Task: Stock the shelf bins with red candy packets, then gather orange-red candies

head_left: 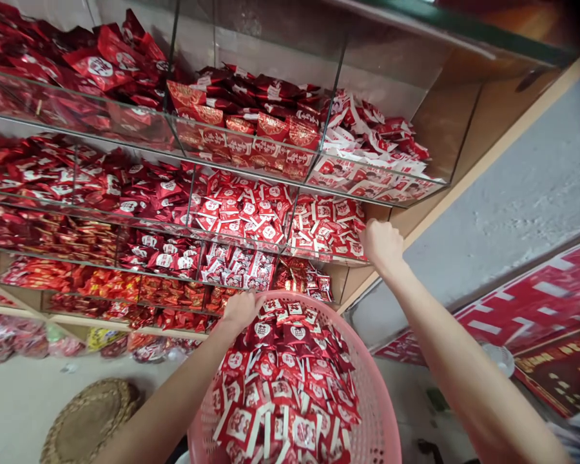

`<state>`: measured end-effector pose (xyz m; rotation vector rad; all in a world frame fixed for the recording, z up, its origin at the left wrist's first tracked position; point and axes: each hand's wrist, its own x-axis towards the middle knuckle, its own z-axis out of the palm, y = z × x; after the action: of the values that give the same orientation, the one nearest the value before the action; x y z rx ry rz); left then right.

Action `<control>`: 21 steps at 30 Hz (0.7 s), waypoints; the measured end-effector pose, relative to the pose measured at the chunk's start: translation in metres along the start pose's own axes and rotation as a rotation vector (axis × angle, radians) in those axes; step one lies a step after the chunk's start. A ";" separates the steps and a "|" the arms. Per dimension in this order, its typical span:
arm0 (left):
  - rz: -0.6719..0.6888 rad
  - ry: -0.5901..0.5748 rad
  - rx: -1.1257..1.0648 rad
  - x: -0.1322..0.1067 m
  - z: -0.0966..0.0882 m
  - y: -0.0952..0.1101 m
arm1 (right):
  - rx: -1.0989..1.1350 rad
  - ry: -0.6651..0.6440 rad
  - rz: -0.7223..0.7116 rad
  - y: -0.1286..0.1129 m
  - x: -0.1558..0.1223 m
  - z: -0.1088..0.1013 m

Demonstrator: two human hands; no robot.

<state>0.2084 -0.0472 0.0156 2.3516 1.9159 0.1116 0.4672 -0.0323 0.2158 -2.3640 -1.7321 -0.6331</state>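
My left hand (243, 309) is closed on the far rim of a round pink plastic basket (384, 393). Many small red and white candy packets (283, 393) fill the basket, some printed with hearts and figures. My right hand (383, 246) is raised at the right end of a shelf compartment, beside its heap of red and white packets (326, 222). Its fingers are curled closed, and what they hold, if anything, is hidden from view.
Glass-fronted shelves (251, 161) with several rows of red packets rise ahead, framed by a wooden side panel (493, 148). A woven stool (89, 422) stands on the floor at left. Red printed boxes (536, 303) lean along the grey wall at right. Plastic bags (29, 335) lie under the shelves.
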 end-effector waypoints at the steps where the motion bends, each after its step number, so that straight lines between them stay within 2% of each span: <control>1: -0.002 -0.005 0.003 0.000 0.000 0.000 | 0.005 0.009 -0.007 0.003 -0.003 -0.004; 6: -0.010 -0.045 0.017 -0.001 -0.004 0.002 | 0.083 0.095 -0.060 0.022 -0.023 -0.026; 9: -0.005 -0.047 0.028 -0.001 -0.006 0.003 | 0.329 0.063 -0.144 0.038 -0.050 -0.040; 10: -0.008 -0.048 0.029 -0.001 -0.006 0.003 | 0.455 -0.009 -0.189 0.044 -0.063 -0.043; 12: -0.009 -0.046 0.025 0.000 -0.006 0.003 | 0.729 -0.260 -0.278 0.052 -0.092 -0.041; 14: -0.008 -0.036 0.024 0.000 -0.005 0.003 | 0.944 -0.584 -0.322 0.057 -0.123 -0.028; 16: -0.005 -0.034 0.022 0.000 -0.004 0.003 | 1.091 -0.855 -0.295 0.058 -0.154 -0.006; 18: -0.008 -0.040 0.021 0.000 -0.003 0.002 | 1.173 -1.047 -0.249 0.058 -0.181 0.017; 21: -0.011 -0.048 0.015 0.001 -0.003 0.002 | 1.206 -1.249 -0.186 0.060 -0.209 0.045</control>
<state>0.2105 -0.0469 0.0184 2.3311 1.9137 0.0391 0.4831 -0.2194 0.0966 -1.5578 -1.7009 1.7295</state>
